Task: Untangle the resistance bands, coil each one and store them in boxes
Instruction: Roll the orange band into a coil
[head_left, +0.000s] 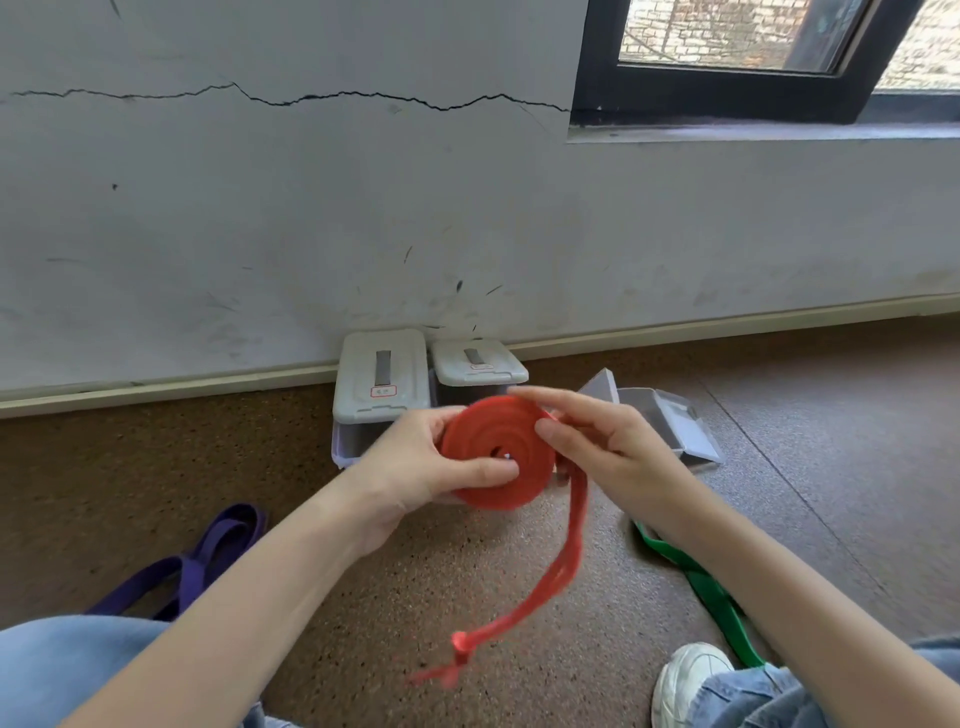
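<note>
The left hand (415, 467) grips the red band (496, 451), thumb pressed across the flat spiral so the wound turns cannot spring loose. The right hand (597, 441), fingers loosely curled at the coil's rim, guides the free tail — it dangles blurred toward the floor (519, 597). A purple band (208, 551) and a green band (696, 577) lie uncoiled on either side. Lidded boxes (382, 379) wait against the wall; an open box (670, 421) sits to their right — probably this coil's destination.
</note>
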